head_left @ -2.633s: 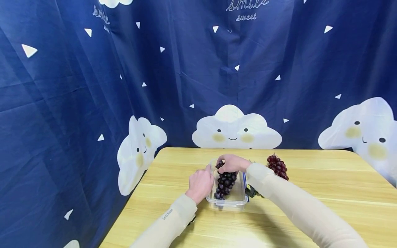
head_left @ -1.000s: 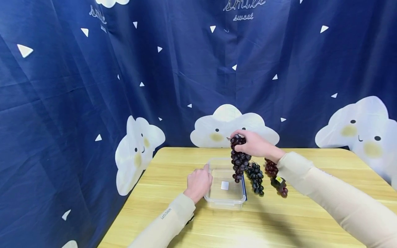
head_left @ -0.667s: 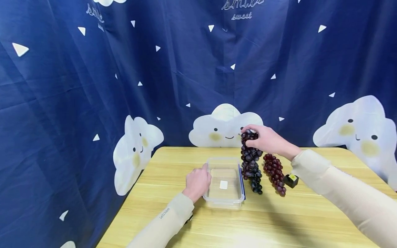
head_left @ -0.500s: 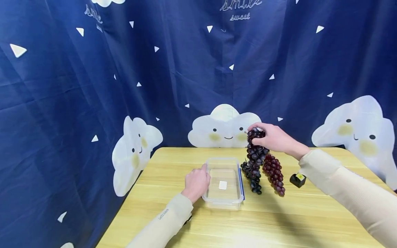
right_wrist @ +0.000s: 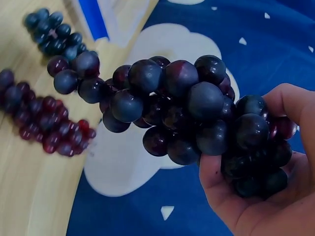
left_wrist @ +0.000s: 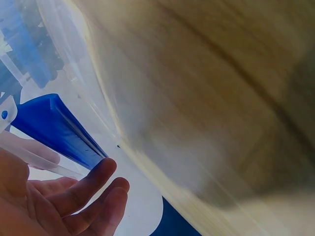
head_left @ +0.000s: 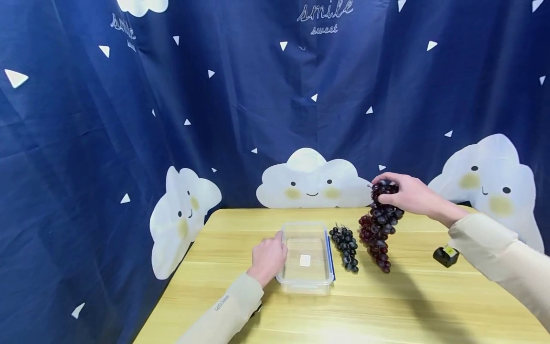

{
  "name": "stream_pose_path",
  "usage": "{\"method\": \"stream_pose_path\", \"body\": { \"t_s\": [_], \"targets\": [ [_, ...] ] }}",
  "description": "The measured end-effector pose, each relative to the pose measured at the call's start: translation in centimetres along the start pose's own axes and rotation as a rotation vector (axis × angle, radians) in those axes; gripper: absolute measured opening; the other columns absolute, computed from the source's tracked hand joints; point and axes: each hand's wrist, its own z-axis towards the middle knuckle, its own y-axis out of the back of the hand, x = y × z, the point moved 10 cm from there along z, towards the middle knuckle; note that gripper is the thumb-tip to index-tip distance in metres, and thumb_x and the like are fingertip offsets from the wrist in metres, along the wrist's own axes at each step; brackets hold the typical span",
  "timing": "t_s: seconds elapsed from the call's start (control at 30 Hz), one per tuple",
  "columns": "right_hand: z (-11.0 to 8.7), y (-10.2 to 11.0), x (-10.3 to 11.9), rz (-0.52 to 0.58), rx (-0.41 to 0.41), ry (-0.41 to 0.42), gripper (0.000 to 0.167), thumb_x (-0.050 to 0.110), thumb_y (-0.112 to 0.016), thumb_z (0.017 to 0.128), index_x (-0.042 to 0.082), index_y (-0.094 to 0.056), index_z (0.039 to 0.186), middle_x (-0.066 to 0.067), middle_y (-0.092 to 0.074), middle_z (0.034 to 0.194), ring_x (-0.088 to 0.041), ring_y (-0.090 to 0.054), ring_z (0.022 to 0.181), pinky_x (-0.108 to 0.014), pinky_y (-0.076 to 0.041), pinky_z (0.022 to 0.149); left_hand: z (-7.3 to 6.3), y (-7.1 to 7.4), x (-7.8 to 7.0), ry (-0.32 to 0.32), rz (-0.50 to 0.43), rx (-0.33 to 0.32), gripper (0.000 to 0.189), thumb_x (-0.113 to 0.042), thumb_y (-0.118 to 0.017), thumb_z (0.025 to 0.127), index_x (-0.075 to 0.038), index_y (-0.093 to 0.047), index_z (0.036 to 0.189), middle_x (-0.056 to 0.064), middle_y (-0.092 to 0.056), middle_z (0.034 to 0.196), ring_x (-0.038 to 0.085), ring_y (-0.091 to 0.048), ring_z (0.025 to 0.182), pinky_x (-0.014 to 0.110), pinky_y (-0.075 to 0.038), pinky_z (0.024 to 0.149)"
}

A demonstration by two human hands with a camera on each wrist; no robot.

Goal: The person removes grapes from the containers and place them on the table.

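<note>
My right hand (head_left: 410,193) holds a bunch of dark purple grapes (head_left: 386,217) by its upper end, with the bunch hanging down. In the right wrist view, the thumb and fingers curl round the plump grapes (right_wrist: 187,108). The bunch overlaps a red grape bunch (head_left: 365,229) that lies on the table. A smaller black grape bunch (head_left: 345,246) lies to the left of that. My left hand (head_left: 267,258) grips the left side of a clear plastic food container (head_left: 306,283). In the left wrist view, the fingertips (left_wrist: 106,167) meet a blue strip (left_wrist: 59,128) on it.
The wooden table (head_left: 356,310) reaches back to a dark blue curtain (head_left: 240,110) with white clouds. A blue edge (head_left: 331,258) runs along the container's right side. A small black device (head_left: 446,256) with a yellow label shows by the right cuff.
My right hand has lifted the dark grapes out of the container and carried them right, past the black bunch to over the red one. The left hand stays at the container's side.
</note>
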Motion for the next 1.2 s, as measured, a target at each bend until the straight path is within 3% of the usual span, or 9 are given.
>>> {"method": "stream_pose_path", "body": {
  "t_s": [0.17,0.37,0.63,0.9,1.2],
  "targets": [
    [-0.7,0.6,-2.2,-0.001,0.014,-0.015,0.043,0.027,-0.067,0.094,0.013,-0.058,0.134,-0.023,-0.055,0.131,-0.033,-0.051,0.098,-0.042,-0.039,0.075,-0.1,0.3,-0.1,-0.006,-0.001,-0.007,0.043,-0.025,-0.053,0.099,-0.009,-0.059,0.138,0.010,-0.071,0.085,0.021,-0.064,0.067,0.034,-0.041,0.045],
    [-1.7,1.3,-4.1,0.009,0.022,-0.025,0.044,0.022,-0.067,0.094,0.008,-0.057,0.134,-0.029,-0.058,0.130,-0.034,-0.058,0.101,-0.042,-0.045,0.080,0.2,0.5,-0.2,-0.006,-0.002,-0.015,0.041,-0.024,-0.053,0.098,-0.009,-0.060,0.136,0.009,-0.070,0.082,0.023,-0.065,0.068,0.034,-0.039,0.044],
    [-3.1,1.8,-6.5,-0.053,0.011,-0.018,0.044,0.021,-0.070,0.092,0.006,-0.060,0.132,-0.031,-0.063,0.121,-0.036,-0.061,0.101,-0.043,-0.047,0.080,0.3,0.9,-0.1,-0.003,-0.003,-0.017,0.041,-0.024,-0.054,0.099,-0.009,-0.060,0.136,0.009,-0.069,0.082,0.023,-0.064,0.068,0.035,-0.041,0.045],
    [-4.6,1.8,-8.4,-0.091,0.014,0.004,0.040,0.019,-0.072,0.089,0.005,-0.064,0.125,-0.037,-0.058,0.127,-0.048,-0.059,0.111,-0.056,-0.047,0.087,0.1,0.7,-0.1,0.005,-0.004,-0.014,0.041,-0.024,-0.053,0.099,-0.010,-0.060,0.136,0.011,-0.072,0.088,0.027,-0.068,0.073,0.039,-0.044,0.048],
    [-6.0,1.5,-10.5,-0.102,0.058,-0.012,0.036,0.020,-0.075,0.085,0.009,-0.067,0.118,-0.026,-0.066,0.116,-0.029,-0.060,0.098,-0.031,-0.047,0.076,-0.1,0.7,-0.4,-0.006,-0.006,-0.027,0.039,-0.024,-0.053,0.098,-0.009,-0.062,0.133,0.012,-0.072,0.087,0.029,-0.070,0.075,0.042,-0.047,0.049]
  ]
}}
